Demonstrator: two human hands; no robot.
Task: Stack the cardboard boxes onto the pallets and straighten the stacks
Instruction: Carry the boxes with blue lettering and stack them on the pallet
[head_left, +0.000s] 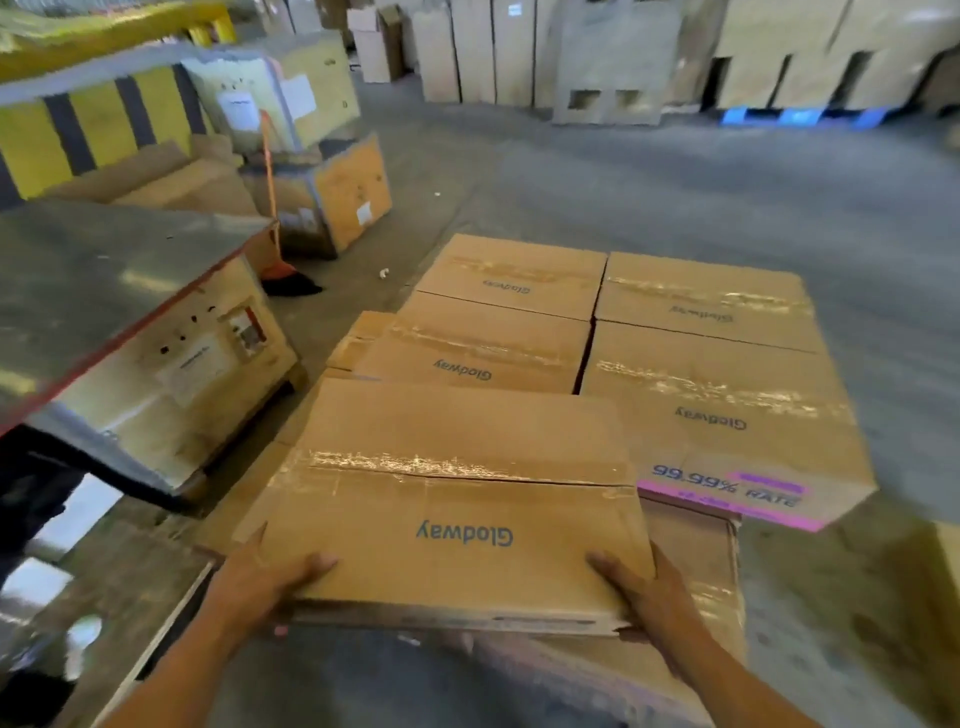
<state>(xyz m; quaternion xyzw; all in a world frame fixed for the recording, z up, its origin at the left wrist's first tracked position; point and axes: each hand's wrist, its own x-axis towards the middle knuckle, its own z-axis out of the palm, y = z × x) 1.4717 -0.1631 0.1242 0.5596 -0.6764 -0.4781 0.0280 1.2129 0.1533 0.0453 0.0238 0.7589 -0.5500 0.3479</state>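
Head view: hands (267, 584) (641, 592) grip sealed cardboard box (457, 499)

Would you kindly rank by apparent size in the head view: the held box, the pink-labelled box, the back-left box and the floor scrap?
1. held box, largest, though nearest the camera
2. pink-labelled box
3. back-left box
4. floor scrap
The three boxes may well match in true size.

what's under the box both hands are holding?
Under the held box, a lower cardboard box shows at its right edge. The rest beneath is covered; whether it rests or hovers cannot be told.
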